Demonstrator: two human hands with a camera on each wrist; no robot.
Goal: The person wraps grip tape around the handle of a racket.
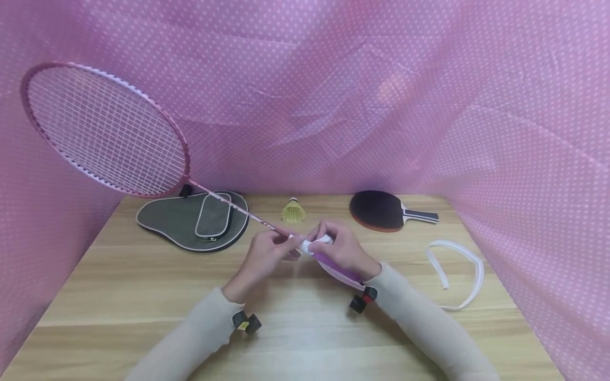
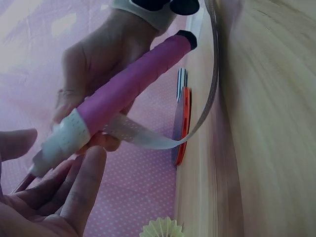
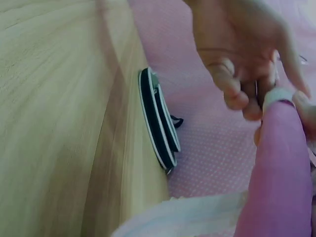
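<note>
So I've got the badminton racket (image 1: pixel 109 129) up off the surface (image 1: pixel 295 328), head way up in the upper left of the frame against the pink dotted cloth (image 1: pixel 429 106), shaft slanting down to the middle where both my hands meet. My right hand (image 1: pixel 340 248) is wrapped round the purple handle (image 1: pixel 335 267), fingers curled over it near the top end, with the butt sticking out below my wrist. From the left wrist view you can see that handle (image 2: pixel 133 86) clearly, and there's a band of white tape (image 2: pixel 69 133) wound round its upper end, with a loose perforated tail (image 2: pixel 143 138) curling off underneath.

My left hand (image 1: pixel 264 254) is right at that white wrapped bit. In the head view it looks like the fingertips are pinching at the tape, but in the left wrist view the fingers (image 2: pixel 81 190) look pretty relaxed and just laid beside it, so honestly I can't tell how tight the hold is.

Other stuff on the surface: grey racket cover (image 1: pixel 193 219) left of centre at the back, a yellow shuttlecock (image 1: pixel 293 210) just behind my hands, a table tennis paddle (image 1: pixel 381 210) to the right of that, and a loose white strip (image 1: pixel 459 272) lying looped at the right side, well apart from my hands.
</note>
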